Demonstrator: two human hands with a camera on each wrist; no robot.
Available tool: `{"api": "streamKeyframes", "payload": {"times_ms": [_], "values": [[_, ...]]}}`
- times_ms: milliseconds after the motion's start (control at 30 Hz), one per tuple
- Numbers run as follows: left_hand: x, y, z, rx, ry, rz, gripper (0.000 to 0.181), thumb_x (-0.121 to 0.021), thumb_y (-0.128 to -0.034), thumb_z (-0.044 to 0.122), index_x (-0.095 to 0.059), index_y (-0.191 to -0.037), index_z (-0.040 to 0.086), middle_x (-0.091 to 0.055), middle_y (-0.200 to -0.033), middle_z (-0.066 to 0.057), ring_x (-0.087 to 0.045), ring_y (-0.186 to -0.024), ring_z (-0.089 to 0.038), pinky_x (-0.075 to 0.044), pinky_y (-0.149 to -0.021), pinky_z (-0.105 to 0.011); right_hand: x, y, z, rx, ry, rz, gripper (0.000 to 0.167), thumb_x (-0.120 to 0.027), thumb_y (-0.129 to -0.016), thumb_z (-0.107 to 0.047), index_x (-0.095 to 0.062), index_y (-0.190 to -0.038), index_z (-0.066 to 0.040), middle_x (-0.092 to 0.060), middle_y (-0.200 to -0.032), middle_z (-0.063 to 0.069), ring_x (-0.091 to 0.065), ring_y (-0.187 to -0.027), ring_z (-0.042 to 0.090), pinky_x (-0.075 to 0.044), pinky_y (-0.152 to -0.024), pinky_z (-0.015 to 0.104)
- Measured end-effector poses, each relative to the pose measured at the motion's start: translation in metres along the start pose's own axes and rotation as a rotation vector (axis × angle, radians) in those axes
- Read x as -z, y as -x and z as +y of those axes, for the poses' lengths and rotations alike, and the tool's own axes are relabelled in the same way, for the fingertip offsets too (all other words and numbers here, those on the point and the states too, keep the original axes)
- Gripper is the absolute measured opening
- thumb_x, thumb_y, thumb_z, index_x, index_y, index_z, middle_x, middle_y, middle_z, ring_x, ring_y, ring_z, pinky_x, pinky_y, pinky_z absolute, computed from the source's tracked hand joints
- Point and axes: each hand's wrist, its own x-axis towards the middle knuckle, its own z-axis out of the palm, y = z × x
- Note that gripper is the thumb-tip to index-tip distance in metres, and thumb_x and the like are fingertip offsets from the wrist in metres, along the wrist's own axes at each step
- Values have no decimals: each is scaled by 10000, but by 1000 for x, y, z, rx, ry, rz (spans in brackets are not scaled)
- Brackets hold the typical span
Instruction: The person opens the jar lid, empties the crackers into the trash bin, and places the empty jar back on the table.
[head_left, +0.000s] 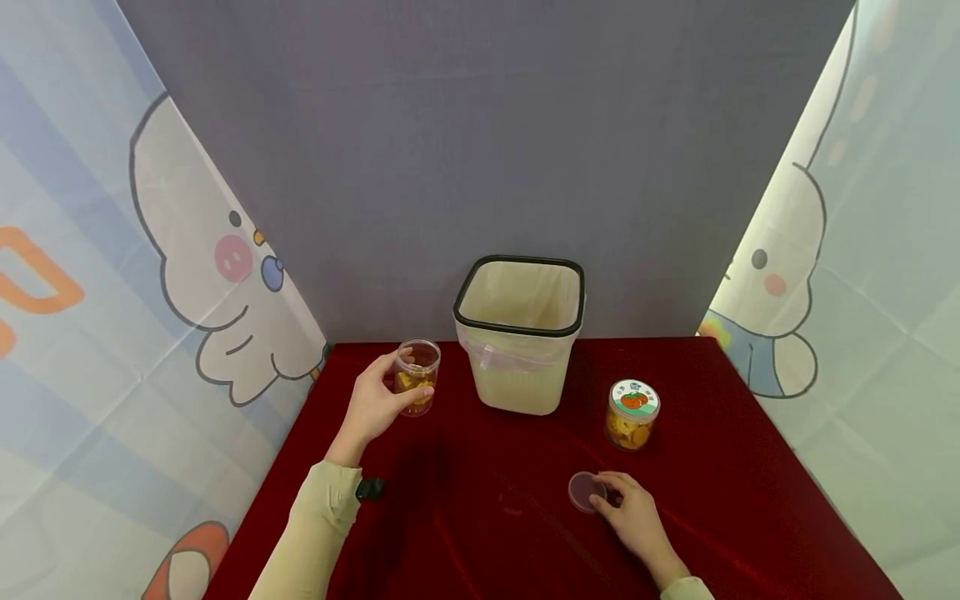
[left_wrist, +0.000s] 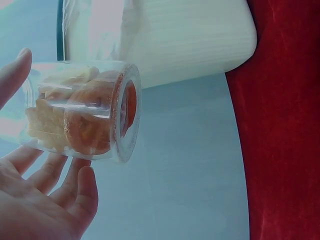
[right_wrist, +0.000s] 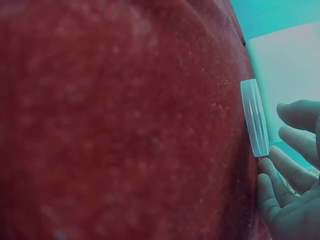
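Observation:
My left hand (head_left: pixel 375 402) grips a clear plastic jar (head_left: pixel 417 357) above the left part of the table, thumb on one side and fingers on the other. Its top is uncovered. Inside, orange dried fruit slices (left_wrist: pixel 89 117) show in the left wrist view. A clear round lid (head_left: pixel 584 492) lies flat on the red cloth. Beside it is my right hand (head_left: pixel 632 515), thumb and index finger close to the lid's right edge, the fingers loosely bent and not closed on it. In the right wrist view the lid (right_wrist: pixel 255 118) appears edge-on beyond the fingertips.
A cream bin (head_left: pixel 519 383) with a black rim and a liner bag stands at the back middle. To its right is a second jar (head_left: pixel 632 429) of dried slices, its lid printed with oranges. Red cloth (head_left: pixel 480 533) covers the table. Grey and cartoon-printed curtains enclose it.

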Motion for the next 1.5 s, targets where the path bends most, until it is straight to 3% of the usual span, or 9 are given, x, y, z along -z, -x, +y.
{"api": "streamKeyframes", "payload": {"times_ms": [167,367,500,933,1200,1500], "values": [[0,-1,3,-2,-5,-12,705,-886,-759,345,-590,-1366,141,-622,-1242,-73,-596,-1075,-239,-523,-864,-472,-1,2,-1,32,13,21,275,-829,-809,-112,-751,-1070,-76,-672,-1145,59,-630,-1012,263,-529,-754,313],[-1,-4,5,7,-16,-24,737,-888,-753,359,-575,-1386,149,-611,-1257,-49,-589,-1082,-232,-523,-865,-457,-2,2,-1,29,66,-12,283,-838,-793,-121,-751,-1046,-27,-666,-1177,110,-597,-1094,367,-492,-886,518],[-2,-7,7,3,-18,-31,740,-886,-754,366,-574,-1388,147,-610,-1260,-49,-586,-1091,-238,-522,-879,-472,-2,1,-1,3,77,-49,327,-839,-788,-110,-740,-1082,-7,-657,-1202,121,-579,-1117,380,-446,-937,573],[0,-11,17,-52,-26,-13,708,-890,-748,365,-598,-1367,186,-627,-1235,-86,-588,-1053,-235,-521,-847,-460,-1,-4,-1,4,43,-50,405,-837,-803,-176,-725,-1151,-1,-657,-1216,129,-564,-1146,394,-456,-939,557],[-2,-14,20,-65,-37,-19,705,-891,-743,379,-604,-1365,215,-630,-1174,-13,-589,-1013,-223,-519,-817,-436,0,-1,3,-27,24,-66,444,-848,-793,-209,-722,-1175,-21,-651,-1239,103,-564,-1170,359,-490,-922,493],[-4,-18,24,-70,-39,-27,679,-891,-744,375,-619,-1344,214,-635,-1157,-10,-593,-988,-210,-515,-805,-424,-1,2,7,-62,-15,-81,487,-860,-781,-249,-714,-1206,-62,-646,-1256,75,-568,-1175,318,-501,-911,443]]}}
